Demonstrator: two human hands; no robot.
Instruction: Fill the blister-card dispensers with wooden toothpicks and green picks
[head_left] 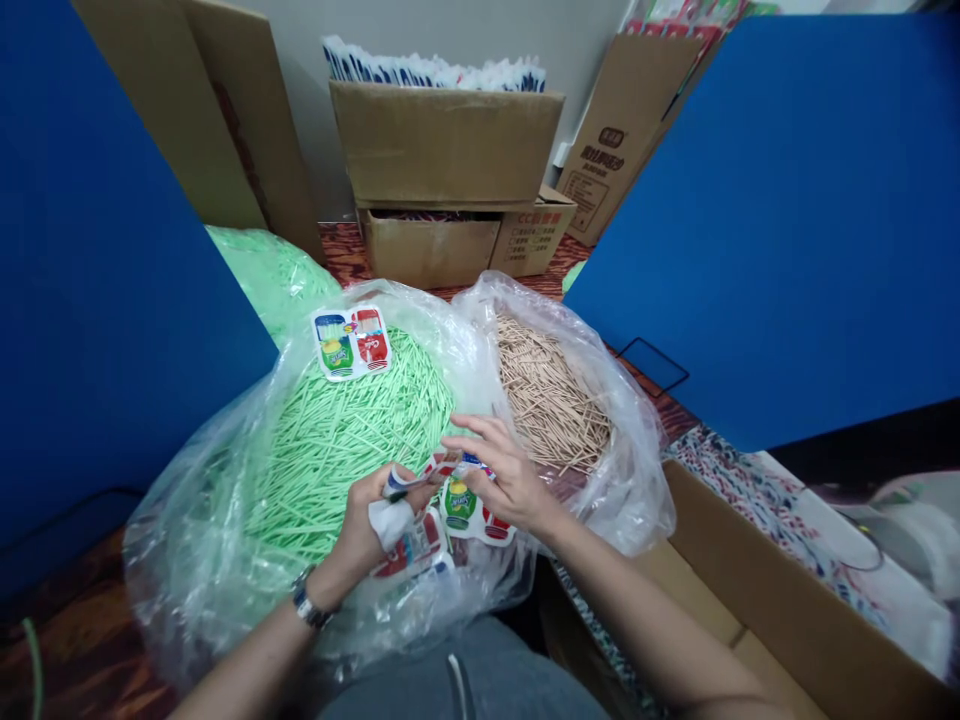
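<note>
My left hand [364,515] is closed on a small printed plastic packet [441,464], which is bent between my two hands. A white patch [391,522] shows by the left thumb; whether it is a wrap or part of a packet I cannot tell. My right hand [510,478] has its thumb and fingers around the packet's other edge, with the upper fingers stretched out. Below them lie more packets [459,505] printed with green and red cans. Another such packet [352,342] rests on green sticks [352,440] in a clear bag [202,520].
To the right, a second clear bag [637,480] holds tan sticks [551,395]. An open cardboard box [795,590] stands at lower right. Behind are stacked boxes [450,145], the top one full of packets. Blue panels [795,220] flank both sides.
</note>
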